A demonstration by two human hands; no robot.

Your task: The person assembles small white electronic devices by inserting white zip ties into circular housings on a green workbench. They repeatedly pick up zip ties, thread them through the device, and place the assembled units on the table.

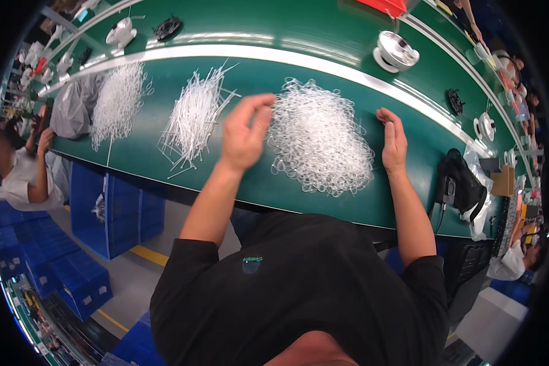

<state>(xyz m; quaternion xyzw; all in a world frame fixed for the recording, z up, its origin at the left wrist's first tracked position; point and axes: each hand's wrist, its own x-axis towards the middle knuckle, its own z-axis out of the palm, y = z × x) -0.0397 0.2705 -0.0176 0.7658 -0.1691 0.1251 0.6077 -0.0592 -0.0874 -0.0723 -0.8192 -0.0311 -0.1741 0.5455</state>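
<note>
A large heap of small clear plastic loops (320, 137) lies on the green table in front of me. My left hand (247, 131) is at its left edge, thumb apart from the fingers, with nothing seen in it. To the right of the heap and apart from it, my right hand (393, 140) is held with its fingers slightly curved and nothing visible in them. Left of my left hand is a pile of straight, thin white plastic strips (195, 116). Farther left lies another pile of white loops (119, 100).
Beyond a pale rail, a green conveyor carries white round housings (396, 52) and black parts (168, 28). A black bag (460, 183) sits at the table's right. Grey plastic bags (73, 110) lie far left, near another person (33, 177). Blue bins (116, 210) stand below.
</note>
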